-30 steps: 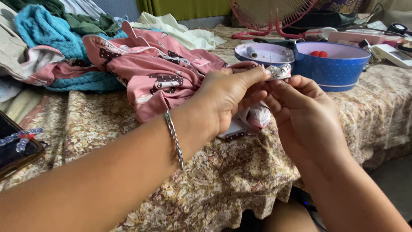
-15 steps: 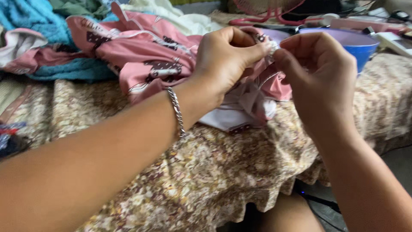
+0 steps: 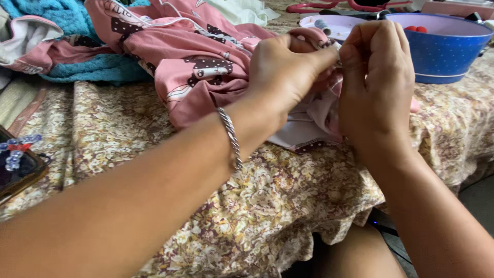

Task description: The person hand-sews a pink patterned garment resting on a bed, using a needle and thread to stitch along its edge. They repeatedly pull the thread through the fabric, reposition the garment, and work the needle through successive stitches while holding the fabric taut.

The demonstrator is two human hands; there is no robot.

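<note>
The left hand [image 3: 285, 72] enters from the lower left, its forearm running diagonally up across the view. A silver bracelet [image 3: 230, 138] sits on the wrist. The back of the hand faces the camera, knuckles up, and its fingers [image 3: 314, 54] are curled together and clamped on a bunched fold of the pink garment [image 3: 198, 67].

The right hand [image 3: 378, 77] rises from the lower right, forearm nearly upright, wrist bent slightly inward. Its back also faces the camera. Its fingers are pressed together at the top, pinched on the same fold of cloth directly beside the left fingertips. The two hands touch or nearly touch at that pinch point. Whether anything small lies between the right fingers cannot be told, as the hand hides it.

The pink garment, printed with dark dotted patches, lies on the surface [image 3: 154, 154], which is covered with a floral cloth in cream and brown. The garment spreads from the upper left toward the centre, and its near edge is lifted off the surface by both hands. A pale lining section [image 3: 309, 128] hangs below the hands.

Behind the right hand stands a blue bowl [image 3: 442, 49] holding small red items. A flat pale plate [image 3: 334, 24] lies just left of it. Turquoise fabric [image 3: 67, 15] is heaped at the upper left. A dark tray with beads [image 3: 18, 164] rests at the left edge.
</note>
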